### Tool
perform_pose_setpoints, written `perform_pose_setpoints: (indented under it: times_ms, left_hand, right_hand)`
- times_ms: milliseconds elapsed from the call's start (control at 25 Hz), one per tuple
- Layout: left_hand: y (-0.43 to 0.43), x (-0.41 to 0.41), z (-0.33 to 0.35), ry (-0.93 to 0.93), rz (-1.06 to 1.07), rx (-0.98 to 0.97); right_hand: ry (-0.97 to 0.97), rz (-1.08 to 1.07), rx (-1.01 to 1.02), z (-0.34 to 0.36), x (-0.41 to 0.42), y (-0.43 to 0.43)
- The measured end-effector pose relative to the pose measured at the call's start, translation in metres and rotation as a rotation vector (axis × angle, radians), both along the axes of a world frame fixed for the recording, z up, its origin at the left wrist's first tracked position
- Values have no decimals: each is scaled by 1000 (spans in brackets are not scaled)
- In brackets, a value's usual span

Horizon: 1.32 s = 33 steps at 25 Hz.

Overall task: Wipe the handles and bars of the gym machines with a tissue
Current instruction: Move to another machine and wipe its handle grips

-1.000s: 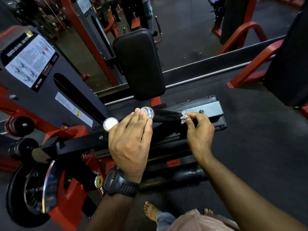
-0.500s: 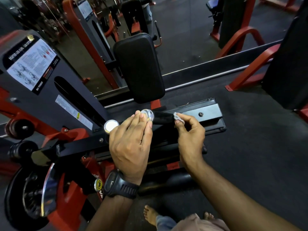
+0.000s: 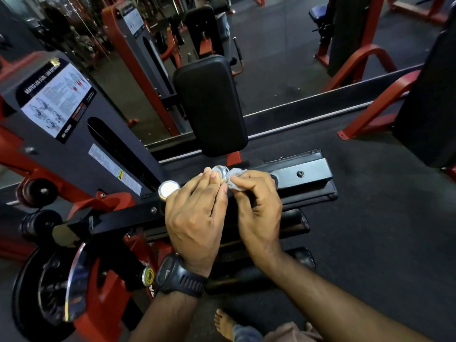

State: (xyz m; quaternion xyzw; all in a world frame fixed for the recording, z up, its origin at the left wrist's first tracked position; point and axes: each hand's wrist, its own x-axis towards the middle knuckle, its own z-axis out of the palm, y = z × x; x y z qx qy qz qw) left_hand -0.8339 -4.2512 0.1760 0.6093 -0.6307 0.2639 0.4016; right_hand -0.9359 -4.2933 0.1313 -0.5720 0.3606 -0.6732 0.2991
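Observation:
A black handle with a chrome end cap [image 3: 221,173] sticks out from the seated leg machine. My right hand [image 3: 256,206] is closed around this handle just behind the cap, pressing a crumpled white tissue [image 3: 235,177] against it. The grip itself is hidden under my fingers. My left hand [image 3: 195,218], with a black watch on the wrist, rests flat with its fingertips touching the cap. A second chrome cap [image 3: 169,189] shows just left of my left hand.
A black back pad [image 3: 209,104] stands upright behind the handles. The grey weight-stack cover with an instruction label [image 3: 56,99] is at left. A weight plate [image 3: 49,287] sits low left. Red frames [image 3: 375,107] stand at right. My bare foot [image 3: 223,322] is on the black floor.
My right hand slid the tissue leftward along the handle, from its far end up to the chrome cap beside my left hand. My left hand stayed put.

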Motion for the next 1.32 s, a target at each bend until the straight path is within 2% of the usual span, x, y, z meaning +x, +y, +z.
perform_pose_setpoints:
  times_ms: [120, 240, 320, 440, 600, 760, 960, 1040, 1080, 1160, 1200, 1280, 1320]
  left_hand:
    - [1, 0, 0, -8, -7, 13]
    - [1, -1, 1, 3, -1, 4]
    - [1, -1, 1, 3, -7, 8]
    - [2, -2, 1, -2, 4, 3]
    - [1, -2, 0, -1, 2, 3]
    - [1, -2, 1, -4, 14, -9]
    - [2, -2, 0, -21, 8, -12]
    - [1, -2, 0, -18, 8, -19]
    - [0, -2, 0, -18, 9, -19]
    - [1, -2, 0, -22, 14, -16]
    - [1, -3, 0, -21, 15, -16]
    - [0, -3, 2, -23, 25, -20]
    - [0, -3, 3, -27, 24, -18]
  right_hand:
    - [103, -1, -76, -11, -6, -6]
    - [286, 7, -321, -16, -17, -18]
    - [416, -8, -390, -26, -25, -26]
    - [429, -71, -273, -41, -33, -31]
    - [429, -70, -234, -53, -35, -34]
    - [239, -84, 36, -64, -43, -34]
    - [110, -137, 303, -42, -37, -29]
    - [126, -81, 346, -30, -41, -39]
    - [210, -43, 367, -25, -46, -48]
    - [323, 100, 473, -12, -57, -69]
    - [311, 213, 525, -3, -59, -75]
    - [312, 447, 502, 20, -55, -80]
    - [379, 503, 438, 30, -51, -82]
